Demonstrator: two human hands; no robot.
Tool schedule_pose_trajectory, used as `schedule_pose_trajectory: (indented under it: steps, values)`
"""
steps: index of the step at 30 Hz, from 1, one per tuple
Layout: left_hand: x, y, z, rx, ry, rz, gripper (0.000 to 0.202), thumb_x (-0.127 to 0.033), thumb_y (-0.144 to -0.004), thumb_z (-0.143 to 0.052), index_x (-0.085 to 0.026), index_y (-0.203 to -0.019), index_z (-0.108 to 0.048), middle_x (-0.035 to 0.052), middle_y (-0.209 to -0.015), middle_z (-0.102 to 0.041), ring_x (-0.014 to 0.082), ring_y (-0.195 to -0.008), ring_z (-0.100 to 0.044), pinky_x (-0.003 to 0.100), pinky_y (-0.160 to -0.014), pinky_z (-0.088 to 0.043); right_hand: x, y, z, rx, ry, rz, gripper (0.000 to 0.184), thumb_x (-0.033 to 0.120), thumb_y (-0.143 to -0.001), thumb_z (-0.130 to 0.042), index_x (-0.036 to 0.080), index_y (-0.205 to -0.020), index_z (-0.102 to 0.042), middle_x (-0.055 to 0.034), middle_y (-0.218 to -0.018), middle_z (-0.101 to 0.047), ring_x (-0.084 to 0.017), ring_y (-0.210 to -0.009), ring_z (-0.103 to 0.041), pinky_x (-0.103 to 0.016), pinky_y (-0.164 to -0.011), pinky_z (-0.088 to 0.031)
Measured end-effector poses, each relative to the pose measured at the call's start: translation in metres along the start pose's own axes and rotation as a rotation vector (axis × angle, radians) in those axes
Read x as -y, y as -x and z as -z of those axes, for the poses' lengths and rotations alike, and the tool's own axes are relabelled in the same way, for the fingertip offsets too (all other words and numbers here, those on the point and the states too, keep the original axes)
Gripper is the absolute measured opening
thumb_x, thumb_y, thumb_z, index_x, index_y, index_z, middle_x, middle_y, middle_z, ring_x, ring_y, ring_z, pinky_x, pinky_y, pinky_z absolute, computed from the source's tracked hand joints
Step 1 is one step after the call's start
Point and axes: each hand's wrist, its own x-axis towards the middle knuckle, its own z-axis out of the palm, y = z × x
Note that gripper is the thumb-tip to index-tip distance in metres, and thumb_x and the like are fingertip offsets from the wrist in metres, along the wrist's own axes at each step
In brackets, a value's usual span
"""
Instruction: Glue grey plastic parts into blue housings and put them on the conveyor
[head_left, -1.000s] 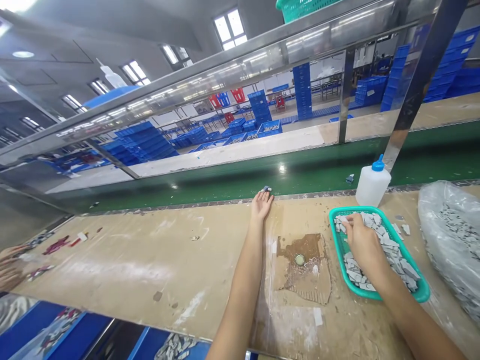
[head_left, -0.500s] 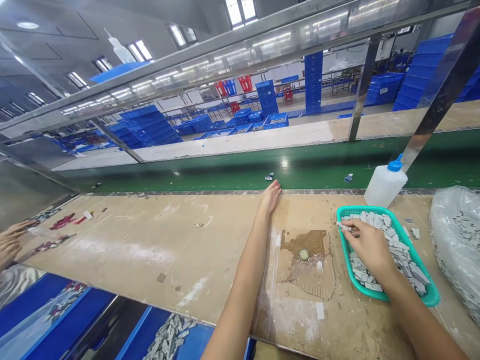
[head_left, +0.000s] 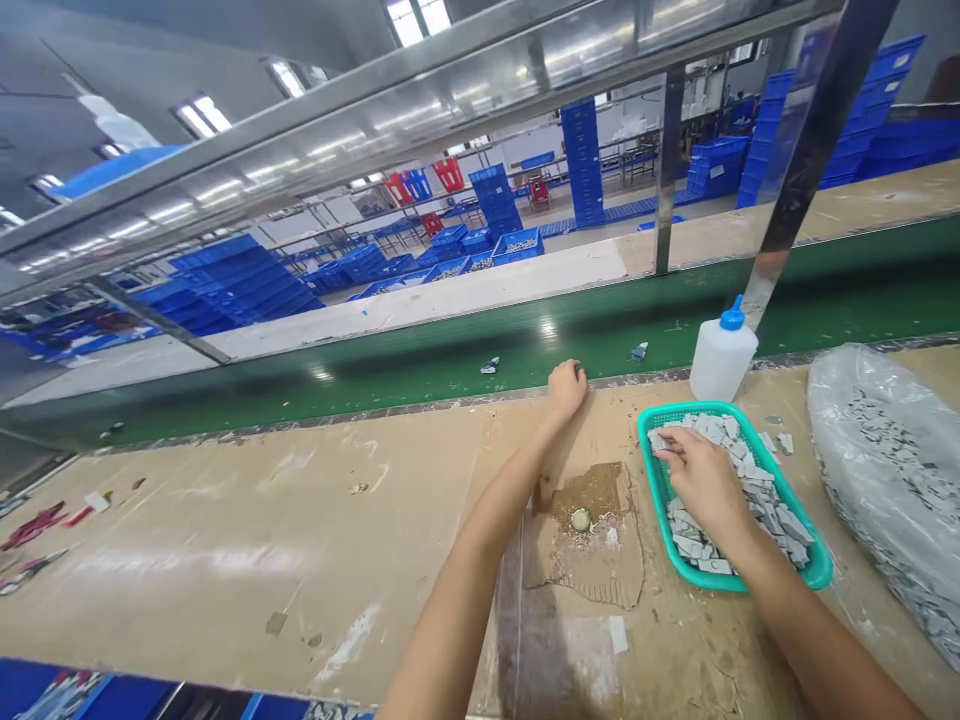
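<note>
Right hand [head_left: 701,478] low over teal plastic basket [head_left: 712,582], fingers bunched; fingertips [head_left: 663,446] at a grey chip [head_left: 656,440] by the basket's left rim, grip unclear. More grey chips [head_left: 739,455] heaped under and beyond the fingers. Left hand [head_left: 566,390] curled, fingers together, on the workbench edge [head_left: 450,402] beside the green conveyor belt [head_left: 420,385]. White squeeze bottle [head_left: 724,360] just past the basket.

Basket rim [head_left: 663,482] around right hand [head_left: 701,480], squeeze bottle [head_left: 724,362] behind it, plastic sack [head_left: 889,480] just right, conveyor belt [head_left: 420,385] past left hand [head_left: 566,388]
</note>
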Motion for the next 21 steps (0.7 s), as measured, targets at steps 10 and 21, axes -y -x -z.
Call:
schedule_pose_trajectory:
  steps: [10, 21]
  values:
    - [-0.051, -0.038, -0.087, 0.116, -0.032, -0.009, 0.034, -0.024, -0.088, -0.065, -0.007, -0.118, -0.067, 0.0274, -0.146, -0.053, 0.0374, -0.147, -0.037, 0.049, -0.123, -0.016, 0.003, 0.000, 0.000, 0.065, -0.170, -0.056, 0.007, 0.021, -0.080, -0.066, 0.023, -0.086, -0.064, -0.0040, -0.090, -0.077, -0.021, -0.074, -0.073, -0.034, -0.072, -0.056]
    - [-0.018, 0.027, 0.006, 0.123, 0.589, 0.154, 0.040, -0.027, -0.064, -0.086, -0.013, -0.099, -0.070, 0.0038, -0.081, -0.069, 0.0130, -0.073, -0.063, 0.028, -0.077, -0.049, -0.001, -0.003, 0.003, -0.004, -0.284, 0.093, 0.024, 0.022, -0.084, -0.058, 0.023, -0.096, -0.078, -0.0080, -0.099, -0.079, -0.025, -0.084, -0.075, -0.042, -0.084, -0.060]
